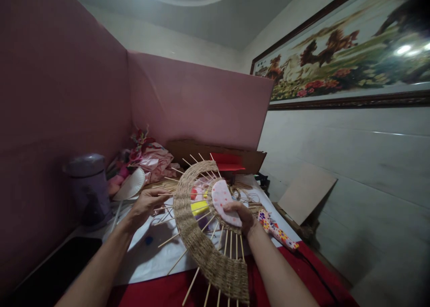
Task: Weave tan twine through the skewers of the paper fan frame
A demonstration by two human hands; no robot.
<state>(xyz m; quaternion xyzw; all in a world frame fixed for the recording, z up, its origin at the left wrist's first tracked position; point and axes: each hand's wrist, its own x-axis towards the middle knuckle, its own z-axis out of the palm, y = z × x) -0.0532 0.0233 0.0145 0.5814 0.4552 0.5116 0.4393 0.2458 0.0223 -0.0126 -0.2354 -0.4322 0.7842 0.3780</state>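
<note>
A half-round woven fan frame (188, 222), made of brown cord laced over thin wooden sticks, is held up above the table. At its inner curve sits a pale pink spotted half-disc (220, 195). My right hand (242, 215) grips that half-disc, thumb on its face and the other fingers hidden behind. On the outer left edge, my left hand (152, 204) pinches one of the wooden sticks (166, 194) that jut past the woven band. Yellow, red and purple pieces show between the sticks, lying behind the frame.
A lavender lidded container (87, 188) stands at the left, near a white pleated fan (131, 185) and crumpled pink cloth (157, 159). Right of my right hand lies a flower-patterned tool (277, 231) with a black cord. Cardboard (258, 160) and a red sheet (227, 160) stand at the back.
</note>
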